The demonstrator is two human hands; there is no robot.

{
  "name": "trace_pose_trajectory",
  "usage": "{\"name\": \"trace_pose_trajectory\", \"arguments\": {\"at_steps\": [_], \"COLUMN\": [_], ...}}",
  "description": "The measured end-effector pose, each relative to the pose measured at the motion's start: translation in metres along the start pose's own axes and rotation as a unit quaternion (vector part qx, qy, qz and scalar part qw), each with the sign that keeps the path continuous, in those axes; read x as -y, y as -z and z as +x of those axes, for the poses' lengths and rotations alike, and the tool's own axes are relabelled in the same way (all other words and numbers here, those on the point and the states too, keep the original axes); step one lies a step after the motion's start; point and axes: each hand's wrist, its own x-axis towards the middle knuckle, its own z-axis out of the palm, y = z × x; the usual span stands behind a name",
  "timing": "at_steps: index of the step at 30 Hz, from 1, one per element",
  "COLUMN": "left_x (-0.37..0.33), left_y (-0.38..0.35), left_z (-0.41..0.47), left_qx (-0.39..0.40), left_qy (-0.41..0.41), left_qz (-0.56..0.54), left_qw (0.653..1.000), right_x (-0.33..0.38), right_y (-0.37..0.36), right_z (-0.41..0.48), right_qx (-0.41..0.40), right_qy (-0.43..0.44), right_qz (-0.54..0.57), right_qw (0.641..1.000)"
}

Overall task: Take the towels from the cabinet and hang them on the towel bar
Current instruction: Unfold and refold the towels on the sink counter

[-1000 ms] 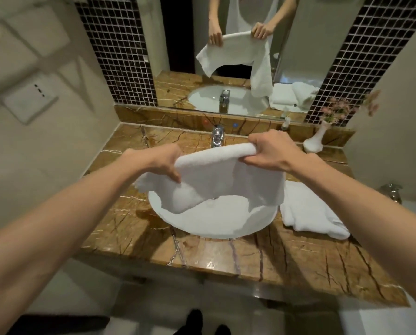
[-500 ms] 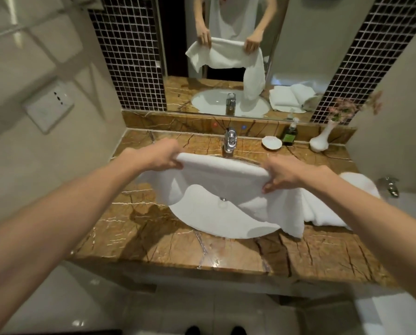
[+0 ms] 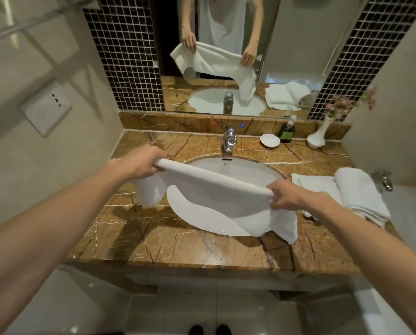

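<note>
A white towel (image 3: 216, 197) is stretched out above the sink basin (image 3: 240, 170), its top edge folded over and its corners hanging down. My left hand (image 3: 141, 163) grips the towel's left end. My right hand (image 3: 289, 197) pinches its right end, held lower than the left. More white towels (image 3: 347, 189), folded, lie on the marble counter (image 3: 178, 243) to the right of the basin. No towel bar and no cabinet are in view.
A chrome faucet (image 3: 229, 140) stands behind the basin, with a white soap dish (image 3: 269, 140), a dark pump bottle (image 3: 287, 130) and a white vase of pink flowers (image 3: 319, 136) along the back ledge. A mirror (image 3: 226, 44) faces me. Tiled walls close in on the left and right.
My hands have moved apart, spreading the towel wider across the basin. The right hand has dropped lower and the view has pulled back from the counter.
</note>
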Motion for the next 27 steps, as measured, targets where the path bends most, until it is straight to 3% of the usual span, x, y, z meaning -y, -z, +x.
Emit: {"name": "trace_pose_trajectory", "arguments": {"at_steps": [5,16,21,24,27], "left_x": [0.017,0.030,0.039,0.038,0.039], "left_y": [-0.015,-0.042,-0.052,-0.055,-0.059], "left_z": [-0.007,-0.023,-0.029,-0.032,-0.033], "left_qx": [0.004,0.040,0.090,0.089,0.039], "left_qy": [0.001,0.029,0.052,0.057,0.058], "left_qz": [0.032,0.062,0.065,0.046,0.066], "left_qw": [0.999,0.997,0.992,0.993,0.995], "right_x": [-0.009,-0.025,-0.028,-0.027,-0.028], "right_y": [-0.016,-0.064,-0.067,-0.061,-0.055], "right_z": [0.006,0.011,0.010,0.011,0.010], "right_qx": [-0.045,-0.021,-0.015,-0.046,-0.109], "right_qy": [0.004,-0.066,-0.046,-0.028,-0.009], "right_qz": [0.005,0.038,0.039,0.033,-0.007], "right_qw": [0.999,0.997,0.998,0.998,0.994]}}
